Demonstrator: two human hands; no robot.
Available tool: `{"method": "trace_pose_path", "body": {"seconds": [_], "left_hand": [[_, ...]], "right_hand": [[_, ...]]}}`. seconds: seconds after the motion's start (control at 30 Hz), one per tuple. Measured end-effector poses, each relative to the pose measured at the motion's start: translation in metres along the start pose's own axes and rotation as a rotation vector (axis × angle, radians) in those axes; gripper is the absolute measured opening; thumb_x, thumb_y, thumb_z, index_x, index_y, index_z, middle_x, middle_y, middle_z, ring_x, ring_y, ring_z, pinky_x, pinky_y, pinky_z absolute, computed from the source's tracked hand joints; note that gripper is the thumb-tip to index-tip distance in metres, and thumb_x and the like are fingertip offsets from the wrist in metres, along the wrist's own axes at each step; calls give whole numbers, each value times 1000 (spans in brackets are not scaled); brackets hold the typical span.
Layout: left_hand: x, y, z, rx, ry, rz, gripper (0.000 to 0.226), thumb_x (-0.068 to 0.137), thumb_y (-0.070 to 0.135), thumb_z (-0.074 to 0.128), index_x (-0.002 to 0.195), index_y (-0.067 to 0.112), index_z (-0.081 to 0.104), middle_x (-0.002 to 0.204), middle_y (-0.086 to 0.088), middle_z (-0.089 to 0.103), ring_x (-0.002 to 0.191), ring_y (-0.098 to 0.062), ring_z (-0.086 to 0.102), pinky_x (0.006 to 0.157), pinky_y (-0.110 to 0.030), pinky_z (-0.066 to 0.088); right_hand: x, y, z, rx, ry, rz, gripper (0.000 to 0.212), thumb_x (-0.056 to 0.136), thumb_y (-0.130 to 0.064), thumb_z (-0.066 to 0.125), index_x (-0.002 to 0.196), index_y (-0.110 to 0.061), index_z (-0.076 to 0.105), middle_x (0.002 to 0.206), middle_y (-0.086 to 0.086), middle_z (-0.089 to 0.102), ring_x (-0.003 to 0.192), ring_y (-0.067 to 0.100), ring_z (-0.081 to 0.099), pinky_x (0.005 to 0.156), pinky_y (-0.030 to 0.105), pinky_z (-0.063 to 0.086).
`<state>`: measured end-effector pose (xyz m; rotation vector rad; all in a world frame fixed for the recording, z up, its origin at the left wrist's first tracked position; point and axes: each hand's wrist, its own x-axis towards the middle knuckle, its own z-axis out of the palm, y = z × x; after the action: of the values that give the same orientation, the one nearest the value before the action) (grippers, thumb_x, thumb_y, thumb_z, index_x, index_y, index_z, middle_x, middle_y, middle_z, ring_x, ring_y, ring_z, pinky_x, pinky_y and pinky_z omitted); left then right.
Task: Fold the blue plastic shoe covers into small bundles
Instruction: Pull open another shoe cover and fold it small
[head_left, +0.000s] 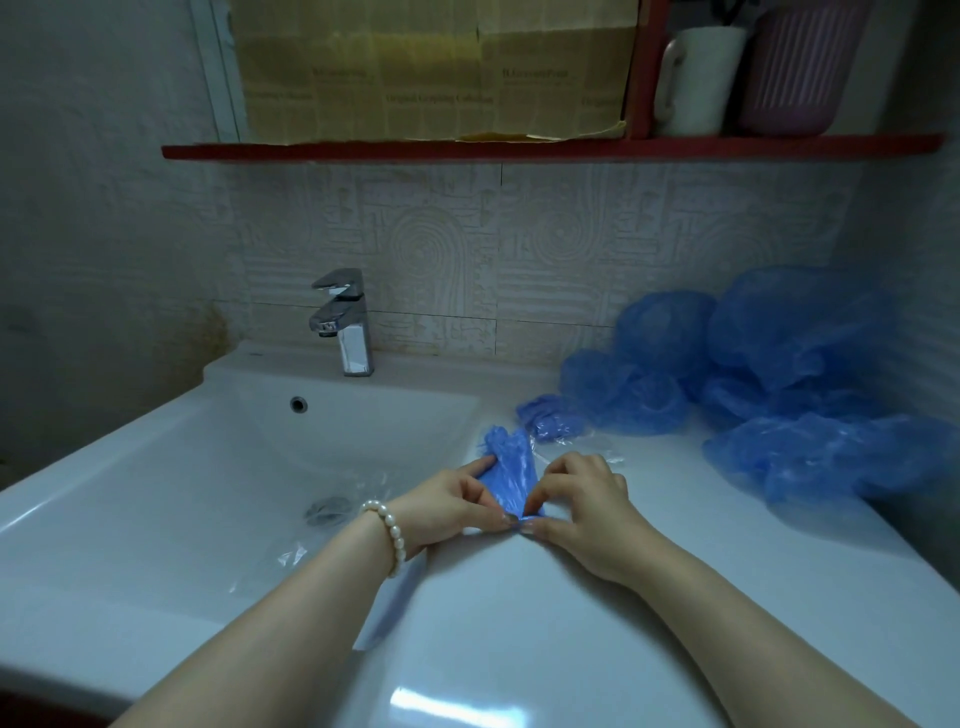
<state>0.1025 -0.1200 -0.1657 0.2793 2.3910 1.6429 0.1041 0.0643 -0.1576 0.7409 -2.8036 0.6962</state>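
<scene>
A flattened blue shoe cover (510, 470) lies on the white counter (519, 613) just right of the basin. My left hand (457, 501), with a pearl bracelet on the wrist, pinches its left side and near end. My right hand (584, 506) pinches the right side, and the fingertips of both hands meet at the near end. A small folded blue bundle (553, 418) in clear wrap sits just behind. A loose pile of puffed-up blue shoe covers (769, 374) fills the counter's back right.
The white basin (197, 467) lies to the left, with a chrome tap (345, 322) behind it and clear plastic wrap (291, 556) near the drain. A red shelf (519, 148) above carries a white mug (696, 78) and a pink container (795, 67).
</scene>
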Motion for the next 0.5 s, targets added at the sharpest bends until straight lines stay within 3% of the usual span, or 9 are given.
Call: {"method": "trace_pose_path", "body": {"seconds": [0.1, 0.2, 0.3, 0.43, 0.5], "left_hand": [[1, 0, 0, -29, -16, 12, 19, 81, -2, 65, 67, 11, 60, 129, 9, 43, 123, 13, 30, 92, -10, 33], [0, -2, 0, -44, -18, 27, 18, 76, 2, 72, 69, 16, 65, 140, 10, 35, 124, 7, 38, 104, -18, 28], [2, -4, 2, -23, 4, 34, 24, 74, 1, 75, 60, 20, 67, 146, 9, 32, 124, 3, 44, 107, -24, 34], [3, -3, 2, 1, 12, 7, 26, 81, 0, 67, 59, 12, 61, 132, 6, 43, 96, 30, 42, 85, -6, 40], [4, -3, 1, -7, 15, -1, 28, 82, -2, 65, 58, 12, 61, 134, 6, 43, 89, 29, 46, 77, -4, 42]], "right_hand": [[4, -2, 4, -97, 21, -25, 18, 92, -35, 54, 100, -25, 67, 102, -12, 39, 113, 13, 34, 83, 25, 17], [8, -6, 10, -106, -42, 47, 27, 98, -29, 40, 104, -20, 64, 114, -4, 44, 115, 18, 33, 87, 28, 21], [11, -9, 12, -173, -57, 92, 32, 99, -29, 33, 109, -19, 62, 119, -1, 44, 115, 20, 34, 91, 31, 24], [8, -8, 11, -37, 73, 103, 21, 94, -38, 47, 100, -25, 62, 106, -6, 47, 111, 16, 37, 87, 28, 23], [3, -4, 6, 44, 105, 33, 17, 84, -43, 62, 94, -29, 64, 100, -10, 44, 104, 10, 35, 84, 25, 18]]}}
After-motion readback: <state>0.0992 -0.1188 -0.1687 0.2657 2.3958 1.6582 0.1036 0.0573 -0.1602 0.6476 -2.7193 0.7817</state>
